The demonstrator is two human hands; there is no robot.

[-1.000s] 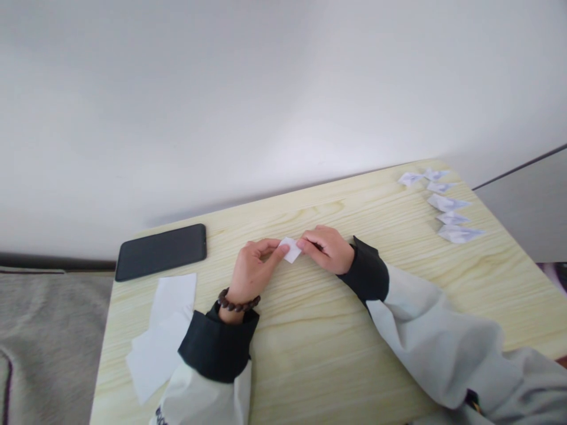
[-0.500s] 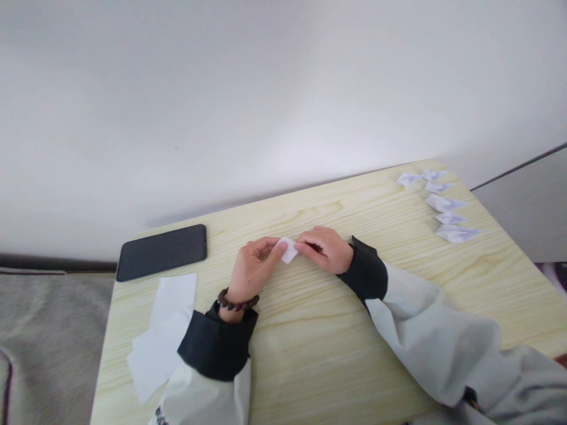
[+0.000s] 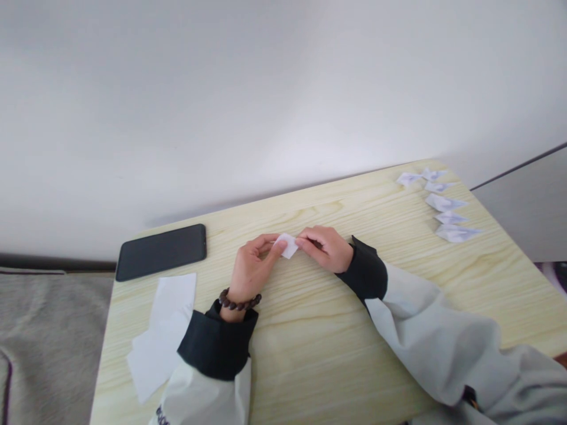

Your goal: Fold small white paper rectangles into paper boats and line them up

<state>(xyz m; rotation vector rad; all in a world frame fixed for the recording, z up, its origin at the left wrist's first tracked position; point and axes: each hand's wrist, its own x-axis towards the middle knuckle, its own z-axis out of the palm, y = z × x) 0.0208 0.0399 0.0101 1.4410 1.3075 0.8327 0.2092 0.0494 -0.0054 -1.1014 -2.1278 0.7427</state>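
A small folded piece of white paper [image 3: 288,245] is held between my two hands, just above the middle of the table. My left hand [image 3: 254,265] pinches its left side between thumb and fingers; a dark beaded bracelet [image 3: 240,304] circles that wrist. At the paper's right corner, the thumb and index finger of my right hand [image 3: 326,248] are pinched together on it. The underside of the paper and some fingertips are hidden.
Several folded white paper figures [image 3: 444,203] lie at the far right of the wood-grain table [image 3: 336,354]. To the left rest a black phone [image 3: 162,252] and loose white paper sheets [image 3: 163,336]. A pale wall [image 3: 266,106] rises behind the table.
The folded paper has tilted slightly, and more of its face shows between my hands. Both hands have stayed almost in place, still pinching it.
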